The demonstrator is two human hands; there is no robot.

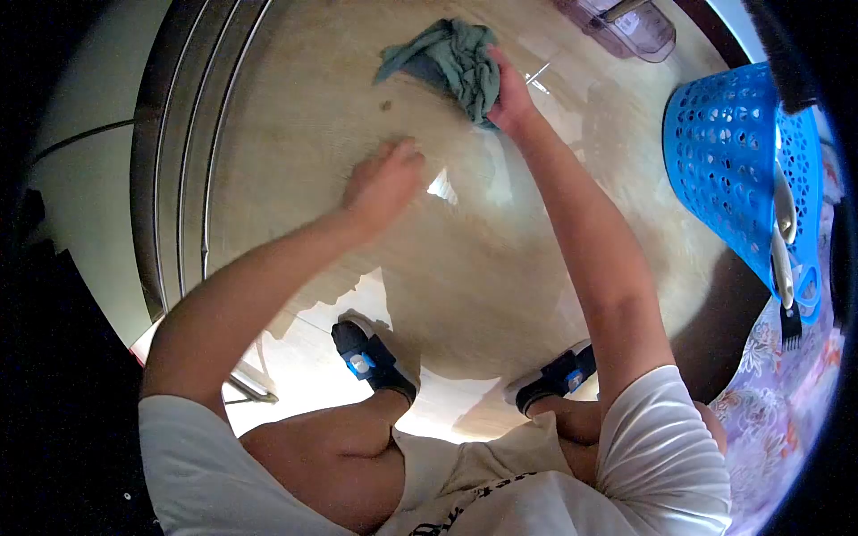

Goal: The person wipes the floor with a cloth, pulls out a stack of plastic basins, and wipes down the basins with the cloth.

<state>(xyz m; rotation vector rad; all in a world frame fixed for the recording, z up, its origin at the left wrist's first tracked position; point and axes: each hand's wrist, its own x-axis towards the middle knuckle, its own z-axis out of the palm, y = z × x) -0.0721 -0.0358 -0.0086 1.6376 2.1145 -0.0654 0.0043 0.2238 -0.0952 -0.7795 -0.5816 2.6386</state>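
My right hand [514,96] grips the right edge of a crumpled green cloth [460,67], which lies bunched on the tan, shiny floor [474,295]. My left hand [384,186] is below and to the left of the cloth, apart from it, low over the floor. Its fingers look curled in and are slightly blurred; whatever they hold, if anything, is hidden. A small dark spot [386,105] shows on the floor just above my left hand.
A blue perforated basket [724,152] stands at the right, with light handles and a small black brush [791,329] near it. A clear purplish plastic container [630,27] lies at the top right. Curved metal rails [183,134] run along the left. My slippered feet [362,353] are below.
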